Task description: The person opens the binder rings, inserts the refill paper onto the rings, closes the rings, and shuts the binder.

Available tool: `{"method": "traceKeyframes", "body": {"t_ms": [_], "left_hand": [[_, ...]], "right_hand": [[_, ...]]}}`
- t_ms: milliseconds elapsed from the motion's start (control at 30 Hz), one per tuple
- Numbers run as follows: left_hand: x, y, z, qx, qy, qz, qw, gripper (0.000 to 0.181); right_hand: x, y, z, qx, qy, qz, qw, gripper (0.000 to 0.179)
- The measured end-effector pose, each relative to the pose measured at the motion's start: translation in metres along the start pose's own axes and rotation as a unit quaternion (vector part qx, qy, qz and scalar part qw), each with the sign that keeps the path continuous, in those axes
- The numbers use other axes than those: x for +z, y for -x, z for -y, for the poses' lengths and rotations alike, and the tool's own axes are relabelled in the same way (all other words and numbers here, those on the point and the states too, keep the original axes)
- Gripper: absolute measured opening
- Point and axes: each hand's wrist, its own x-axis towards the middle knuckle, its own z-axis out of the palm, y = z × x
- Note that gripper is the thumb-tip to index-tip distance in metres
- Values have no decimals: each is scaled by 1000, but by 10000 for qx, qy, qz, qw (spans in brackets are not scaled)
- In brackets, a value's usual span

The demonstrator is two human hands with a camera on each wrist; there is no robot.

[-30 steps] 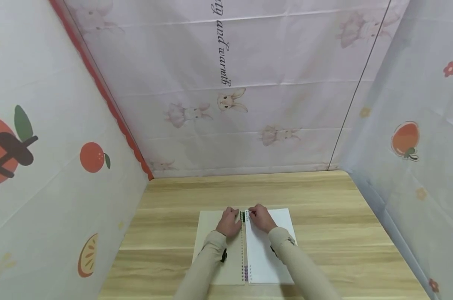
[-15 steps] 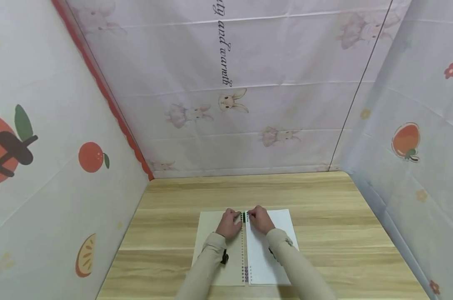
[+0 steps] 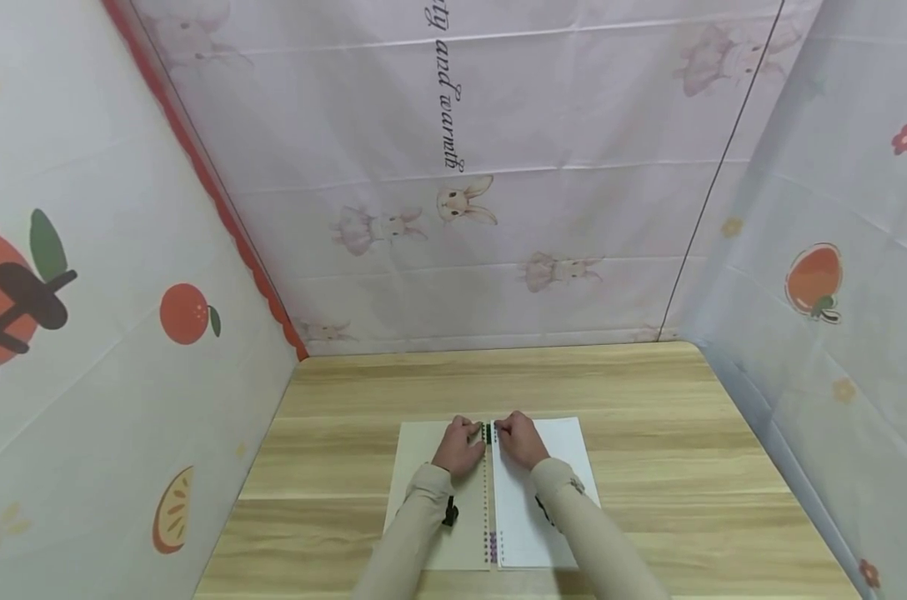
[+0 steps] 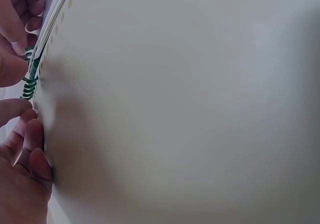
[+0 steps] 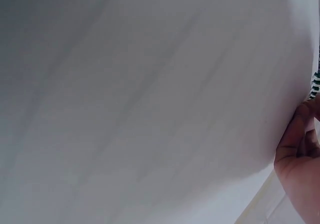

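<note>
Both hands (image 3: 491, 443) probably pinch binding (image 3: 488, 432) (half-hidden).

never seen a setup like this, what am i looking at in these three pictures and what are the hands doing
There is no machine here: a person works with two bare hands and wears three cameras.

The wide picture comes from a camera on the head, looking forward and down. It shows a wooden table with printed cloth hung round it. On the table lies an open loose-leaf notebook, a beige sheet to the left and a white page to the right, with a row of punched holes down the middle.

The left hand and the right hand meet at the far end of that middle line, where a small green binding clip sits. Both hands' fingertips pinch or press at it.

The other two pictures come from cameras on the wrists, so close that paper fills them. The left wrist view shows the green clip between fingers of both hands.
</note>
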Motion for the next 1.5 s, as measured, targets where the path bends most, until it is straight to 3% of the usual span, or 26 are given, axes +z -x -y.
{"method": "traceKeyframes", "body": {"t_ms": [467, 767, 967, 1500], "left_hand": [[5, -2, 1, 489, -347, -71, 9982, 52], [8, -3, 3, 441, -317, -8, 9985, 54], [9, -4, 3, 575, -472, -58, 9972, 53], [0, 4, -14, 767, -477, -60, 9959, 52]], "right_hand": [[4, 0, -2, -103, 100, 5, 9999, 26], [4, 1, -1, -124, 62, 51, 9999, 30], [4, 3, 0, -177, 52, 18, 9998, 32], [6, 2, 2, -95, -188, 78, 9997, 33]]}}
